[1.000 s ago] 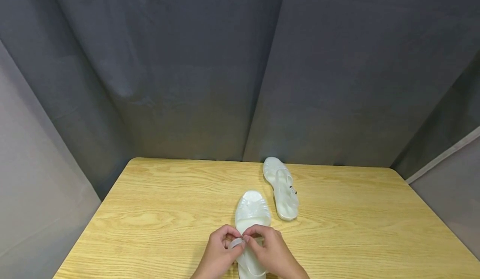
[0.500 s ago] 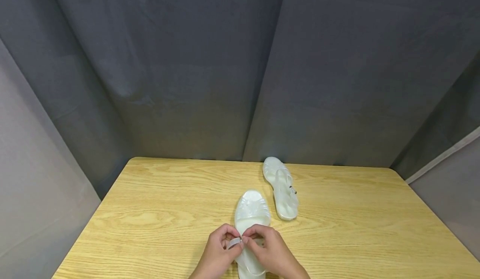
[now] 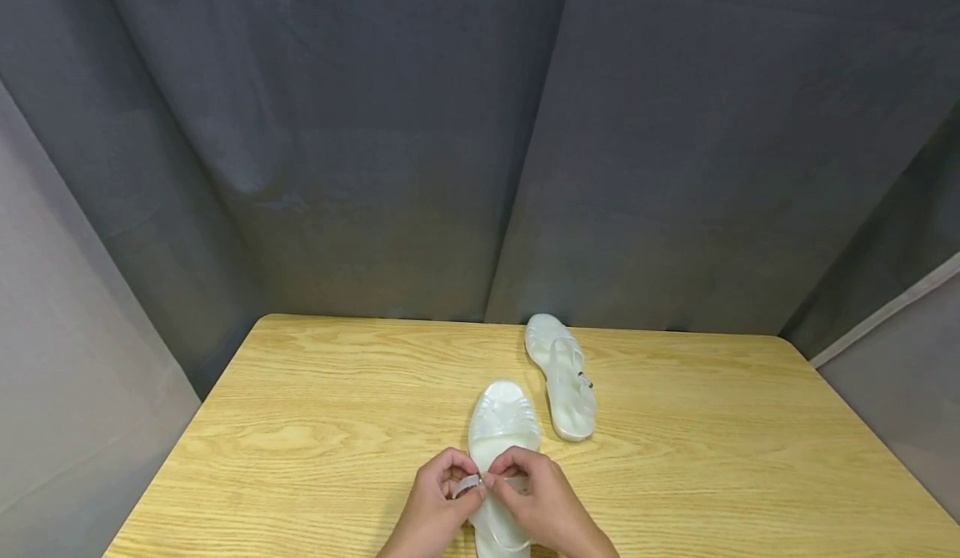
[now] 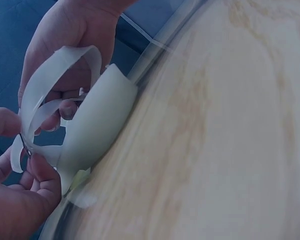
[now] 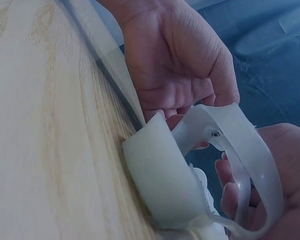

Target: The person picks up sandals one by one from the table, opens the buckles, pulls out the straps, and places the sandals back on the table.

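A pale, translucent jelly sandal (image 3: pixel 504 414) lies on the table in the head view, toe pointing away from me. Over its middle, my left hand (image 3: pixel 437 495) and right hand (image 3: pixel 542 495) meet fingertip to fingertip at the ankle strap (image 3: pixel 467 485). Both pinch the strap at its small metal buckle (image 4: pixel 25 145), the left from one side and the right from the other. The strap rises as a loop above the sandal's heel (image 4: pixel 102 115). A small rivet (image 5: pixel 216 134) shows on the loop in the right wrist view. Fingers partly hide the buckle.
A matching sandal (image 3: pixel 570 412) lies behind and to the right, with a dark buckle (image 3: pixel 586 379) on its strap. Both sandals lie on a wood-grain table (image 3: pixel 337 424). Dark grey curtains (image 3: pixel 375 166) hang behind the table's far edge, with lighter panels (image 3: pixel 60 333) at the sides.
Both hands have shifted very slightly left while pinching the strap at the buckle. The two sandals stay where they were.
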